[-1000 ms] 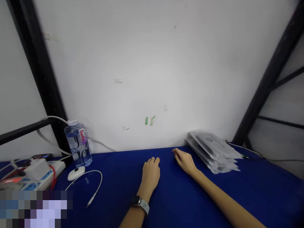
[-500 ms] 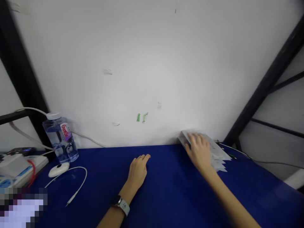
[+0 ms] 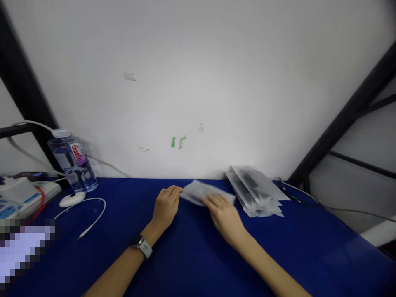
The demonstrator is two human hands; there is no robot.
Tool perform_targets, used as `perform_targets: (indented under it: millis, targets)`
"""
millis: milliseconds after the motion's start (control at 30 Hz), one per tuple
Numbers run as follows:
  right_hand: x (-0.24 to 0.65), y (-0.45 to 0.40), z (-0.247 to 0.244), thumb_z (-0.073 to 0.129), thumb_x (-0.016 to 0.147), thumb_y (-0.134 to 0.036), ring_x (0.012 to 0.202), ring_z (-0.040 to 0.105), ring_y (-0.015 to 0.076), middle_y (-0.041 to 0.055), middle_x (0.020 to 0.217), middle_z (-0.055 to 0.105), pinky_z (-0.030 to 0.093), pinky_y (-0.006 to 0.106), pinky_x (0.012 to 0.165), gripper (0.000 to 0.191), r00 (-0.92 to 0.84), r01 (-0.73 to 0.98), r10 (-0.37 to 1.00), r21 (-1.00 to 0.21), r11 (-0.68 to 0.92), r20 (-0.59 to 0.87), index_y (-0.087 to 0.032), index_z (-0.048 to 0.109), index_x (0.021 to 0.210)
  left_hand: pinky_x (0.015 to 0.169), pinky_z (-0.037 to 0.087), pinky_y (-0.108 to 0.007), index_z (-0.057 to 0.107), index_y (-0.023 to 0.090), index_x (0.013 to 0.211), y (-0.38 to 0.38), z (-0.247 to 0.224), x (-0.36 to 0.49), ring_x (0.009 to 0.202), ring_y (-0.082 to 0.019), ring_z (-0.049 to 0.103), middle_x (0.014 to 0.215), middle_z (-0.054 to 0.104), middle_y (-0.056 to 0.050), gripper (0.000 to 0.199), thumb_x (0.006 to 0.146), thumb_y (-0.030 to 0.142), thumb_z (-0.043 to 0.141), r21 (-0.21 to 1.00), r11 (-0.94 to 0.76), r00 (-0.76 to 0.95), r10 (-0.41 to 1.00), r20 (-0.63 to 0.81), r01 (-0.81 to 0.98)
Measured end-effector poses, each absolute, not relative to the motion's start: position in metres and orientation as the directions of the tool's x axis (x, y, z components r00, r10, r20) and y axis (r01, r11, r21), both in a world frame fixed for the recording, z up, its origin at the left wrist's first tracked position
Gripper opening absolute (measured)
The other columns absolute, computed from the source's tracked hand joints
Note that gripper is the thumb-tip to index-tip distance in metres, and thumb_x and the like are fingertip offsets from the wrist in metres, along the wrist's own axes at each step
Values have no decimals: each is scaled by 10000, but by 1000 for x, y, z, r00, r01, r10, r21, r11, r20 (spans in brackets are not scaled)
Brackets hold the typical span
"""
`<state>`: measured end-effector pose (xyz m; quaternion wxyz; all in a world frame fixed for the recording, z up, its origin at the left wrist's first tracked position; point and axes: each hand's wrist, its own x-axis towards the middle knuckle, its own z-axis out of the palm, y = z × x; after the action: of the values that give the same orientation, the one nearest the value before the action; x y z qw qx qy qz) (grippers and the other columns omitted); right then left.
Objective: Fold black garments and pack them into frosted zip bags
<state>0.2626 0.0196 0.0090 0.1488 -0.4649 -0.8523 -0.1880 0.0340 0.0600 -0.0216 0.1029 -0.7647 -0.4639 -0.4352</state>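
Observation:
A translucent frosted bag [image 3: 198, 192], blurred by motion, is just above the blue tabletop between my two hands. My right hand [image 3: 225, 216] has its fingers closed on the bag's near right part. At the bag's left corner, my left hand [image 3: 167, 206] is closed, with thumb and forefinger pinched at its edge; a ring and a wristwatch [image 3: 142, 245] show on that arm. To the right, a fanned stack of similar frosted bags [image 3: 256, 189] lies by the wall, untouched by either hand.
At the left stand a clear water bottle [image 3: 74, 161], a white oval device [image 3: 72, 199], a white cable [image 3: 100, 214] and a power strip [image 3: 46, 192] with plugs. A pixelated bright patch fills the lower left corner. Cables run along the back right, near black frame bars.
My right hand has moved left from the stack, bringing one bag over to my left hand. My left hand now pinches at its corner. The view has shifted slightly.

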Motion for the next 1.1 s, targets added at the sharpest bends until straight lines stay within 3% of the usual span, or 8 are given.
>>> perform_targets:
  millis: [100,200,267,400,533,700,900,1100]
  targets:
    - [243,13,-3,455,893,-110,1332,438,259,90,1437,488,411,469,1071,522,-692,682,642,10,731,331,-239,454,1399,747,469,-311,636,181,924,55,-20,31,793,-163,665,865,722,-37,227,950,131,416,199,-606,190,516,836,770]
    - [240,17,-9,451,883,-101,1399,334,232,114,1502,387,366,472,1110,631,-692,596,616,-185,782,376,-227,290,1480,755,476,-314,643,185,958,50,-22,29,781,-151,680,874,737,-22,217,937,116,438,171,-637,252,516,819,752]
    - [242,22,-11,492,877,-135,1402,318,248,140,1503,362,361,493,1107,628,-657,584,625,-238,776,422,-220,294,1467,779,489,-315,649,191,953,46,-24,28,807,-147,685,890,741,-18,235,934,108,430,179,-658,302,547,781,732]
    - [251,27,-13,657,827,-307,1273,439,328,187,1354,456,434,542,1011,522,-548,677,690,-235,698,473,-180,462,1294,954,469,-355,640,201,1074,39,-23,29,1121,-180,614,1124,706,-45,205,920,189,505,181,-733,468,583,665,656]
    - [264,21,-10,670,826,-325,1041,568,252,136,1197,510,544,398,841,415,-512,702,748,-295,648,423,-188,494,1175,1054,405,-411,601,226,1185,36,-22,29,1322,-235,454,1332,596,-46,327,871,317,616,157,-737,589,633,504,658]
    - [276,25,-10,490,924,-190,899,592,196,84,1046,559,537,345,786,160,-564,667,726,-302,681,393,-208,528,1079,1037,402,-457,586,182,1216,37,-26,27,1307,-291,457,1323,593,-95,344,901,318,565,89,-651,548,697,461,753]
    - [275,31,-15,428,960,-194,883,586,205,87,945,592,526,360,778,148,-593,599,678,-324,732,435,-195,572,993,1004,384,-488,585,176,1211,32,-25,33,1272,-315,460,1313,579,-129,332,902,290,546,7,-639,552,670,497,769]
    - [264,26,-17,373,989,-214,847,583,184,75,911,602,521,328,750,207,-637,529,619,-324,784,459,-193,579,983,998,344,-444,623,183,1090,24,-17,53,1115,-238,548,1122,664,-80,226,948,288,481,-59,-752,671,547,500,657]
